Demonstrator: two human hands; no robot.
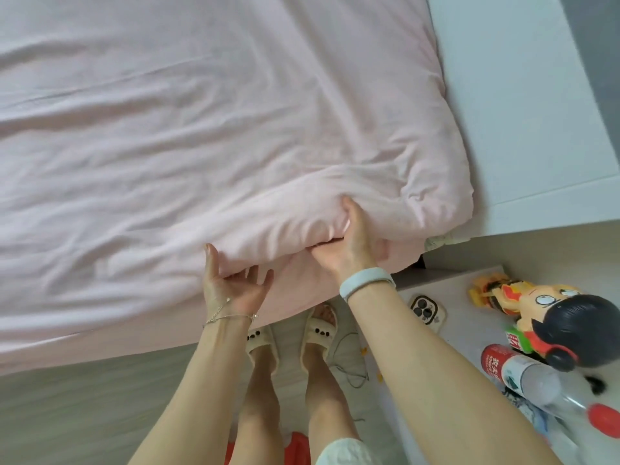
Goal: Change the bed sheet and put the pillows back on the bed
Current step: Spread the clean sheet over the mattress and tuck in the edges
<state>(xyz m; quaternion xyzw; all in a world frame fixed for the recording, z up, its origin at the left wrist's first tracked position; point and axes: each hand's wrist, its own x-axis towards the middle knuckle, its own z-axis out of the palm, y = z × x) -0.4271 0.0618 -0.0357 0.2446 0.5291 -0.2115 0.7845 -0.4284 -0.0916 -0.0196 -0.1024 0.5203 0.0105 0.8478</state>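
Here, the pink bed sheet (pixel 201 129) covers the whole mattress top ahead of both hands, creased in long folds, and hangs over the near edge down toward the floor. The white headboard panel (pixel 503 112) stands beyond and to the right of the right hand, just past the sheeted corner. The white bedside table (pixel 469 330) sits directly right of the right forearm.

The right hand (pixel 349 250) grasps a bunched fold of the sheet at the near corner of the mattress; the thumb lies on top of the fold and the fingers curl into the fabric below it. A white wristband (pixel 367 280) circles this wrist. The left hand (pixel 231 280) is released: palm up, fingers spread and slightly bent, with the thumb against the sheet edge just left of the right hand. A thin chain bracelet (pixel 228 317) lies on this wrist.

On the table, right of the right forearm, lie a plush doll (pixel 543 313) with black hair, a clear plastic bottle (pixel 523 374) with a red label, and a phone (pixel 427 312) face down, nearest the right wrist. Below both hands, two feet in cream slippers (pixel 318 333) stand on the floor against the bed side
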